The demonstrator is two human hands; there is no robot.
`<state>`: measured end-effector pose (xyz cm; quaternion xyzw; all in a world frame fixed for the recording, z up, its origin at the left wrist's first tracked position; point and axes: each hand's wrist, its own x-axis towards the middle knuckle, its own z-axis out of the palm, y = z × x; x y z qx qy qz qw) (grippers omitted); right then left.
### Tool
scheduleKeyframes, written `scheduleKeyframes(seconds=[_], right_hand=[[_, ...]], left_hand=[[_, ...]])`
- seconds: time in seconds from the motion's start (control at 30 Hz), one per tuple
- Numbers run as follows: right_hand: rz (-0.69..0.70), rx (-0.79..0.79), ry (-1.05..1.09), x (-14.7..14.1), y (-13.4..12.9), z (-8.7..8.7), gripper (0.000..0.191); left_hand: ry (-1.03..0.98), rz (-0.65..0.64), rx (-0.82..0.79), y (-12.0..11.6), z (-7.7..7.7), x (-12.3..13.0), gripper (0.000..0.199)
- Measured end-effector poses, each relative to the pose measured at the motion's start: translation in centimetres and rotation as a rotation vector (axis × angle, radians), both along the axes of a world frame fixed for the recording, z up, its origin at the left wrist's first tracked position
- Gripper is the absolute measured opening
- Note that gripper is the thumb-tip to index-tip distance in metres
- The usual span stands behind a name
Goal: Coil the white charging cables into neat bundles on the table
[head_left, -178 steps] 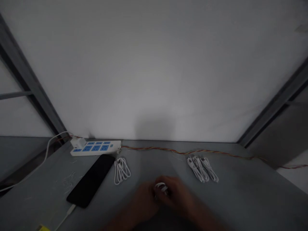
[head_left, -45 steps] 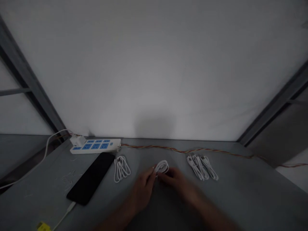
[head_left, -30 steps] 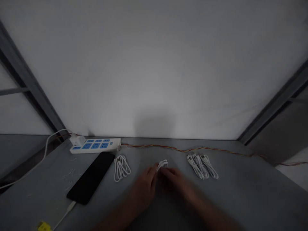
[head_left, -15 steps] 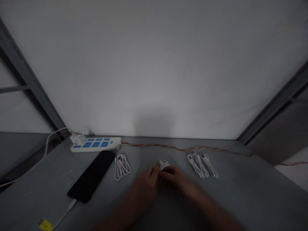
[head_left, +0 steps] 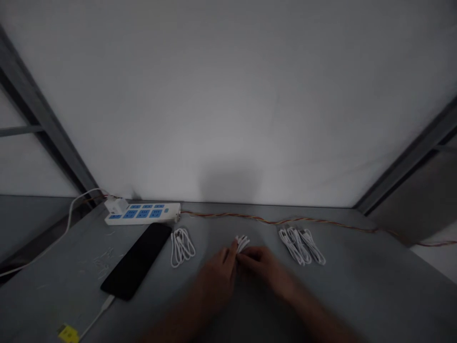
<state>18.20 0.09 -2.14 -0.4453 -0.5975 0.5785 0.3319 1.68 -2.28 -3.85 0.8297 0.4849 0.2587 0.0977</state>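
Observation:
Near the middle of the grey table, a coiled white cable (head_left: pixel 243 242) is gripped between both hands, its looped end poking out past the fingertips. My left hand (head_left: pixel 219 271) closes on it from the left, fingers pointing away from me. From the right, my right hand (head_left: pixel 262 264) pinches the same bundle, thumb and fingers together. The lower part of the coil is hidden by the hands. Left of them lies another coiled white cable (head_left: pixel 182 247). To the right, several bundled white cables (head_left: pixel 302 245) rest side by side.
A black phone (head_left: pixel 137 262) lies at the left, with a white cord (head_left: pixel 96 319) plugged in and a yellow tag (head_left: pixel 68 333). Behind it stands a white power strip (head_left: pixel 143 214) holding a white charger (head_left: pixel 116 206). Twisted wires (head_left: pixel 246 216) run along the table's back; small clear scraps (head_left: pixel 103 259) lie left.
The right-hand fingers have shifted slightly around the coiled cable, and its looped end has turned a little. Both hands stay in nearly the same spot; the view has moved very slightly.

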Motion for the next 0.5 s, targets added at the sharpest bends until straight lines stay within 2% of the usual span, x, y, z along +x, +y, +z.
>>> scheduleKeyframes(seconds=[0.13, 0.27, 0.5], right_hand=[[0.011, 0.12, -0.045, 0.07, 0.13, -0.07, 0.05], [0.005, 0.123, -0.06, 0.17, -0.03, 0.54, 0.049], [0.061, 0.07, -0.016, 0.34, -0.21, 0.59, 0.049]], left_hand=[[-0.158, -0.014, -0.034, -0.35, 0.17, 0.08, 0.045], [-0.261, -0.024, -0.057, -0.47, 0.38, 0.15, 0.044], [-0.263, -0.058, -0.051, -0.53, 0.58, -0.09, 0.045]])
